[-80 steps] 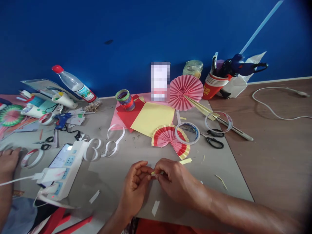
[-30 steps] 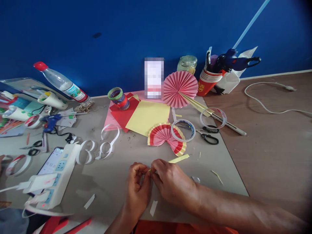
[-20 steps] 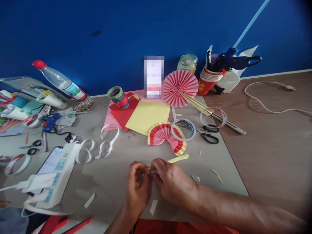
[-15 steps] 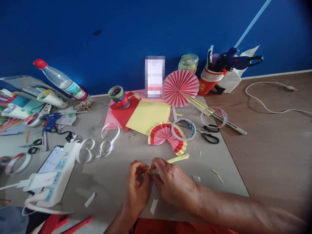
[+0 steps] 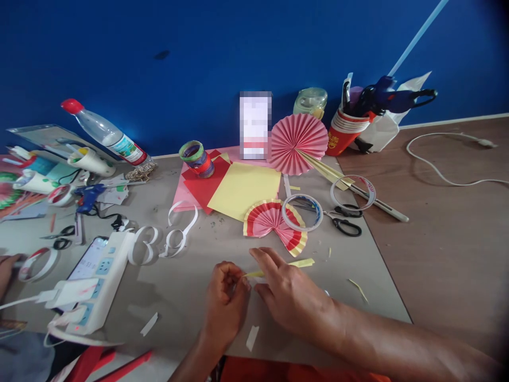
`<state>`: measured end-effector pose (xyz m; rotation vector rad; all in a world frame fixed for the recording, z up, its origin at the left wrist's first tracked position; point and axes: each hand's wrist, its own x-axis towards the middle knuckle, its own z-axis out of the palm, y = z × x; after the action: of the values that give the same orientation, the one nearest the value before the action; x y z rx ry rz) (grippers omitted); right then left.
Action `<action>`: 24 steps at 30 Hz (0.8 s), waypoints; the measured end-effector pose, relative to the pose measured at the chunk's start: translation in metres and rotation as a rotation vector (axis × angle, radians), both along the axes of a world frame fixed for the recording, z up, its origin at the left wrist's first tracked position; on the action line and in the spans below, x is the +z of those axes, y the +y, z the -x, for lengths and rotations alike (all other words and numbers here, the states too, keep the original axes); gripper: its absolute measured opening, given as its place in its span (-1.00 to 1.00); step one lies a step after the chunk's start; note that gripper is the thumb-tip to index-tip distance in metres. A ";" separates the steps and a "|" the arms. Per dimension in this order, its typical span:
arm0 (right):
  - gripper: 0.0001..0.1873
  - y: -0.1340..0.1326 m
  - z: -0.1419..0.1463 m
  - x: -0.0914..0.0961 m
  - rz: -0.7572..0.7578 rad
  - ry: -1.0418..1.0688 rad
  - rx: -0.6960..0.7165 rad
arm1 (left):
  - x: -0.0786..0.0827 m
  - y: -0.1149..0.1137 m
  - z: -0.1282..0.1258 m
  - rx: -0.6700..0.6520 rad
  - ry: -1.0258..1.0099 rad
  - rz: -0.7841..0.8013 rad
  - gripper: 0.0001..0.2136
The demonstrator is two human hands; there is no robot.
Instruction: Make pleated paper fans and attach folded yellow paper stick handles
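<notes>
My left hand [image 5: 227, 297] is closed, pinching the near end of a thin yellow paper strip [image 5: 252, 274] between thumb and fingers. Over that strip lies my right hand [image 5: 296, 294], fingers stretched out and apart, covering part of it. A yellow piece [image 5: 305, 262] shows past the right fingers; whether it is the same strip I cannot tell. Just beyond the hands rests a pleated paper fan [image 5: 272, 223] in pink, red and yellow. A roll of clear tape [image 5: 302, 212] overlaps its right side. A small white strip [image 5: 252, 337] lies between my forearms.
Black-handled scissors [image 5: 345, 226] and another tape roll [image 5: 353, 192] lie at right. Behind are yellow paper [image 5: 246, 191], a round pink fan [image 5: 298, 143], a wrapped jar [image 5: 199, 162] and a propped phone [image 5: 255, 124]. A power strip [image 5: 105, 281] stands left, with another person's hand [image 5: 8, 270] beyond.
My right fingers have left the pinch beside my left hand, moved slightly right and straightened. More of the yellow strip shows between the hands. The view has shifted slightly.
</notes>
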<state>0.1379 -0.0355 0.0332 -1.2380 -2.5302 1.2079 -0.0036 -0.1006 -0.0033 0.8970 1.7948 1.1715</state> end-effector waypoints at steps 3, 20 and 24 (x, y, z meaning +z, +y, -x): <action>-0.53 0.001 -0.001 0.003 -0.030 -0.030 0.044 | -0.001 0.000 0.001 0.000 -0.009 0.009 -0.82; -0.87 0.006 -0.009 0.003 -0.144 -0.178 0.157 | -0.001 0.000 0.002 -0.019 -0.018 0.029 -0.83; -0.89 0.008 -0.010 0.002 -0.139 -0.214 0.146 | 0.001 0.000 0.002 -0.021 -0.015 0.035 -0.82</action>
<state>0.1477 -0.0274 0.0352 -1.2290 -2.8469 0.9487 -0.0053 -0.1005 -0.0020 0.8822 1.7846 1.1274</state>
